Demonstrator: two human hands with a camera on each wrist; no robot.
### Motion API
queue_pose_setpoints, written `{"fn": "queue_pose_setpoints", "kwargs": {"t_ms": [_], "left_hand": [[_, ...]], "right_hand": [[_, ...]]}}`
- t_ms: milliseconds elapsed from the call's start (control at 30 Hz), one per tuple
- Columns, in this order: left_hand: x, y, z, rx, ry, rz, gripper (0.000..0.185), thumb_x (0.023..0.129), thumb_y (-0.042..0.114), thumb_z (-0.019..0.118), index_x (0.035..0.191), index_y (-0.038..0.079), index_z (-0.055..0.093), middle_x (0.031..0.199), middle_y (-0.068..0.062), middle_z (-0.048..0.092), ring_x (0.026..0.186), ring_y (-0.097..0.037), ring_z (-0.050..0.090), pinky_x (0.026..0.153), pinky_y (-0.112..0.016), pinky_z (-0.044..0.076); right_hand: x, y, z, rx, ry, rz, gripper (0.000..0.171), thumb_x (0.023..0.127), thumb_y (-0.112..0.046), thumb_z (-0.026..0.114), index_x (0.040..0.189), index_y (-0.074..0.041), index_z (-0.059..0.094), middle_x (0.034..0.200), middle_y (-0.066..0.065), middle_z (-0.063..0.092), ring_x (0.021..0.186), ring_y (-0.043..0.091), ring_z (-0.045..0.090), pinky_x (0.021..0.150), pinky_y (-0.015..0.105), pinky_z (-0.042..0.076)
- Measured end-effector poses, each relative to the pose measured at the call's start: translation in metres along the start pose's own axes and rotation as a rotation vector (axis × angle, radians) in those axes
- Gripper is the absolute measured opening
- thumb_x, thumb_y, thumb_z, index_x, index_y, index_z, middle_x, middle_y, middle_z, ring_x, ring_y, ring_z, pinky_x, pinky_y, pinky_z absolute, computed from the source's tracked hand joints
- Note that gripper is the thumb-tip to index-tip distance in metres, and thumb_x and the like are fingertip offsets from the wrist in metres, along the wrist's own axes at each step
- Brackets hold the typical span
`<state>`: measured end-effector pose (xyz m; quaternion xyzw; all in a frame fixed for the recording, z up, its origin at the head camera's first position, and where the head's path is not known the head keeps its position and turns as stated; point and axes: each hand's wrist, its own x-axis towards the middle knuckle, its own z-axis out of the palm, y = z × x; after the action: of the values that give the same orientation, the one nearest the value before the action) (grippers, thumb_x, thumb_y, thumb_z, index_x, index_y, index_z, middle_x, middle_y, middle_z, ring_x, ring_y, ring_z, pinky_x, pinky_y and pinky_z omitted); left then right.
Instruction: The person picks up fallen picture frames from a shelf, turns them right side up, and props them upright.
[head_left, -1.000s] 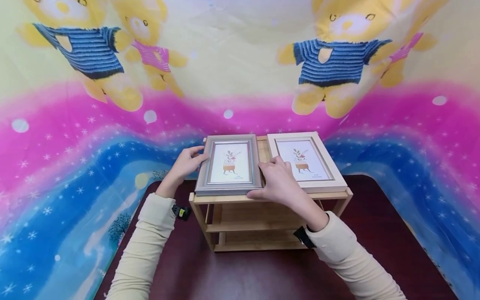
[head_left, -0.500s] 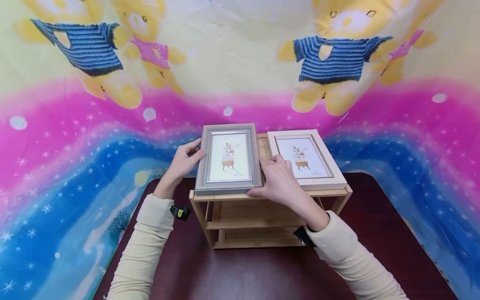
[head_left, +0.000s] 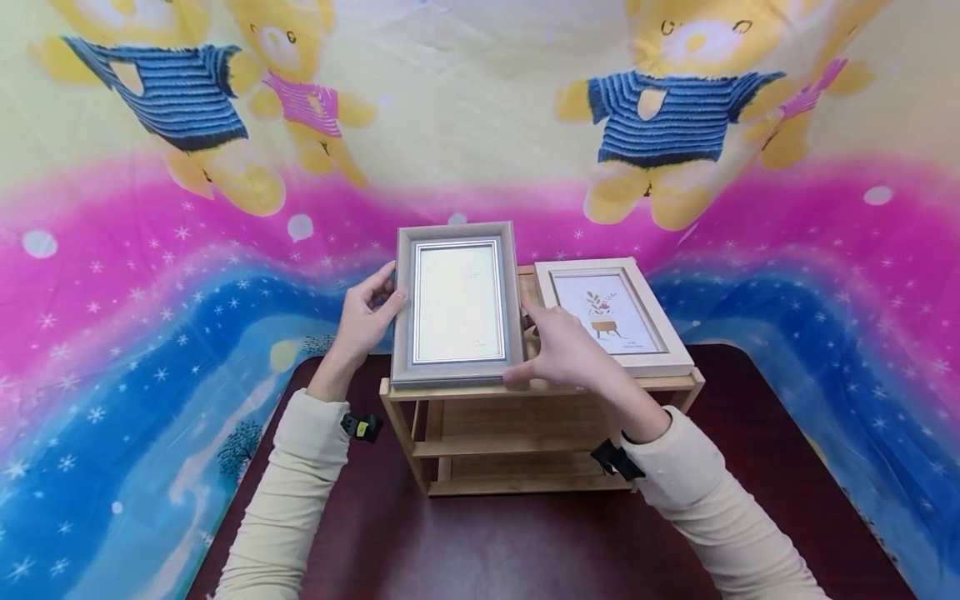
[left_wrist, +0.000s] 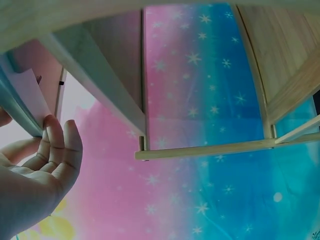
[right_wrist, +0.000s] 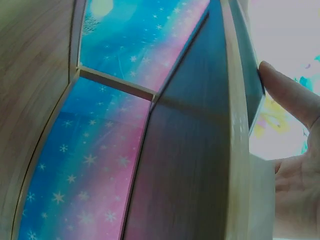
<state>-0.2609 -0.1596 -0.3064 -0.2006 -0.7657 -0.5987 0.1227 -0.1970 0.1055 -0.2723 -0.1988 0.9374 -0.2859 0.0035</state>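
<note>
Your left hand (head_left: 362, 325) and right hand (head_left: 570, 350) grip the gray picture frame (head_left: 459, 304) by its sides, atop the rack's (head_left: 495, 448) left half; it tips steeper than before, glare now whitening its face.

pic frame (head_left: 459, 304) on shelf (head_left: 498, 423), 2nd frame (head_left: 613, 312) to its r, shelf on tbl (head_left: 465, 550), backdrop (head_left: 465, 108) behind

2 pic frames (head_left: 402, 333), 2 hands (head_left: 365, 317), 1 rack (head_left: 457, 393), prob. 3 shelves (head_left: 517, 425), 1 tbl (head_left: 495, 542).
</note>
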Motion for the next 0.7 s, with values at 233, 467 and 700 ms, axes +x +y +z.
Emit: {"fn": "queue_pose_setpoints", "kwargs": {"t_ms": [233, 467, 700], "left_hand": [[0.0, 0.006, 0.0, -0.029, 0.023, 0.048, 0.049, 0.091, 0.006, 0.052, 0.138, 0.002, 0.037, 0.109, -0.025, 0.054, 0.092, -0.012, 0.053, 0.074, -0.018, 0.048], [0.0, 0.014, 0.001, -0.06, 0.068, 0.084, 0.049, 0.09, 0.001, 0.052, 0.137, 0.001, 0.037, 0.114, -0.026, 0.054, 0.095, -0.012, 0.057, 0.078, -0.019, 0.049], [0.001, 0.021, 0.002, -0.058, 0.086, 0.151, 0.049, 0.09, 0.002, 0.053, 0.137, 0.004, 0.039, 0.115, -0.023, 0.055, 0.093, -0.014, 0.056, 0.078, -0.02, 0.049]], "right_hand": [[0.003, 0.004, -0.006, 0.071, -0.028, -0.041, 0.097, 0.065, -0.022, 0.081, 0.139, 0.008, 0.026, 0.1, 0.014, 0.056, 0.091, 0.028, 0.053, 0.077, 0.037, 0.044], [0.006, 0.01, -0.008, 0.151, 0.004, -0.055, 0.087, 0.069, -0.009, 0.076, 0.139, 0.008, 0.027, 0.095, 0.012, 0.057, 0.086, 0.023, 0.054, 0.078, 0.036, 0.045], [0.012, 0.013, -0.012, 0.219, 0.044, -0.057, 0.077, 0.07, -0.002, 0.074, 0.135, 0.008, 0.035, 0.092, 0.012, 0.055, 0.082, 0.022, 0.053, 0.075, 0.032, 0.046]]}}
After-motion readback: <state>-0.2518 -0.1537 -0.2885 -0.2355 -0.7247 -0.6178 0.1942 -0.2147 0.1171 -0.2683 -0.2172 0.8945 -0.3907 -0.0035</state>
